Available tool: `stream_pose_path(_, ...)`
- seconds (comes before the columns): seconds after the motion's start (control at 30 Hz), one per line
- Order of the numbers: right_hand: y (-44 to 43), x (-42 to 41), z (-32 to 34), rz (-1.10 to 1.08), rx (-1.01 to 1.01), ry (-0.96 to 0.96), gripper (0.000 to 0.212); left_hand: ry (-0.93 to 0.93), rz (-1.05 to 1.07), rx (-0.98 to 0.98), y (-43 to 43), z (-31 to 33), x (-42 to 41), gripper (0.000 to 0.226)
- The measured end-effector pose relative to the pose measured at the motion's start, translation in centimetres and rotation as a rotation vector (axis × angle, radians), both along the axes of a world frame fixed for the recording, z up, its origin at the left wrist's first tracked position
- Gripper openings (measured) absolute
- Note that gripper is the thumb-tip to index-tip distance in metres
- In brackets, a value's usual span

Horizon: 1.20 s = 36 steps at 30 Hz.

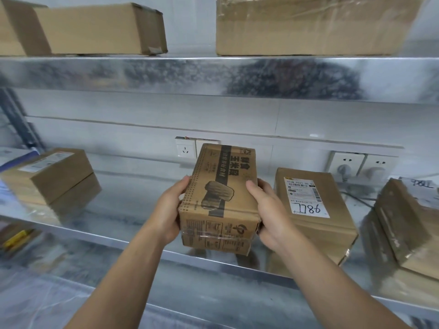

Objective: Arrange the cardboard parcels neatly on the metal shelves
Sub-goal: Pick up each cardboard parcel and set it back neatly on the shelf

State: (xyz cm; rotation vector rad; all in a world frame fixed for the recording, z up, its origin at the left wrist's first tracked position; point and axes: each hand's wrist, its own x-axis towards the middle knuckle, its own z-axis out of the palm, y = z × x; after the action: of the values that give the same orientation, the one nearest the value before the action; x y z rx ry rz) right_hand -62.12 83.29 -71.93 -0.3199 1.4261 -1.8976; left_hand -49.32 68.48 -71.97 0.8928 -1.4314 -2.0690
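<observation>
A printed cardboard parcel [219, 198] with a dark stripe and black characters is held just above the middle metal shelf [123, 210]. My left hand [168, 210] grips its left side and my right hand [268, 212] grips its right side, thumbs on top. Right beside it lies a parcel with a white label reading 7786 [313, 210]. Another labelled parcel [408, 224] sits at the far right. A stack of two parcels [54, 179] stands at the left of the same shelf.
The upper shelf [213, 77] carries a long box [95, 29] and a large taped box [308, 27]. Wall sockets [186, 150] and plugged-in sockets [361, 166] are behind the shelf. A cable [358, 198] lies at the right.
</observation>
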Motion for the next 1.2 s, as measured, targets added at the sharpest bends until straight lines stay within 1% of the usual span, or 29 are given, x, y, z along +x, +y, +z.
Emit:
stream_pose_path(0.07, 0.2, -0.4, 0.0, -0.017, -0.027, -0.032, 0.035, -0.040, 0.026, -0.062, -0.6, -0.1, 0.1, 0.035)
stream_pose_path(0.13, 0.4, -0.5, 0.1, -0.022, -0.054, -0.066, 0.040, -0.116, 0.063, -0.155, -1.4, -0.2, 0.5, 0.029)
stream_pose_path(0.23, 0.4, -0.5, -0.3, -0.024, -0.080, -0.125, 0.048, -0.189, 0.034, -0.226, -2.3, 0.0, 0.9, 0.024)
stream_pose_path(0.3, 0.4, -0.6, -1.0, -0.022, -0.102, -0.195, 0.049, -0.184, 0.003, -0.186, -2.4, 0.4, 1.3, 0.026)
stream_pose_path(0.4, 0.2, -0.5, -2.2, -0.015, -0.098, -0.248, 0.053, -0.130, -0.056, 0.008, -2.5, 0.7, 1.7, 0.038)
stream_pose_path(0.43, 0.2, -0.4, -2.4, -0.007, -0.093, -0.243, 0.055, -0.129, -0.074, 0.052, -2.3, 0.9, 1.9, 0.038)
stream_pose_path(0.5, 0.1, -0.3, -2.6, 0.003, -0.059, -0.222, 0.058, -0.123, -0.086, 0.071, -2.2, 1.1, 2.2, 0.036)
stream_pose_path(0.57, 0.1, -0.2, -2.6, 0.020, 0.038, -0.168, 0.057, -0.099, -0.067, 0.093, -2.1, 1.1, 2.2, 0.038)
stream_pose_path(0.63, -0.2, 0.1, -2.4, 0.044, 0.144, -0.076, 0.048, -0.074, -0.049, 0.094, -1.9, 1.2, 2.1, 0.040)
stream_pose_path(0.7, -0.7, 0.7, -2.2, 0.087, 0.210, -0.021, 0.032, -0.074, -0.047, 0.080, -1.5, 1.2, 1.7, 0.045)
stream_pose_path(0.8, -1.3, 1.0, -2.2, 0.101, 0.231, -0.049, 0.055, -0.111, -0.071, 0.057, -0.2, 1.3, 1.2, 0.050)
stream_pose_path(0.83, -1.4, 1.0, -2.2, 0.098, 0.226, -0.055, 0.060, -0.125, -0.078, 0.047, 0.0, 1.2, 1.1, 0.051)
stream_pose_path(0.93, -1.5, 1.1, -2.1, 0.086, 0.232, -0.069, 0.065, -0.145, -0.081, 0.045, 0.4, 1.1, 0.9, 0.052)
stream_pose_path(1.03, -1.6, 0.9, -2.0, 0.084, 0.287, -0.028, 0.069, -0.126, -0.089, 0.030, 0.2, 1.0, 0.9, 0.051)
stream_pose_path(1.13, -1.4, 0.3, -1.5, 0.134, 0.337, 0.075, 0.081, -0.082, -0.089, -0.009, 0.0, 1.4, 1.1, 0.047)
stream_pose_path(1.17, -1.3, 0.1, -1.0, 0.143, 0.356, 0.117, 0.082, -0.062, -0.077, -0.032, -0.3, 1.6, 1.3, 0.046)
stream_pose_path(1.2, -1.2, -0.1, -0.6, 0.149, 0.365, 0.137, 0.076, -0.049, -0.071, -0.055, -0.6, 1.7, 1.3, 0.046)
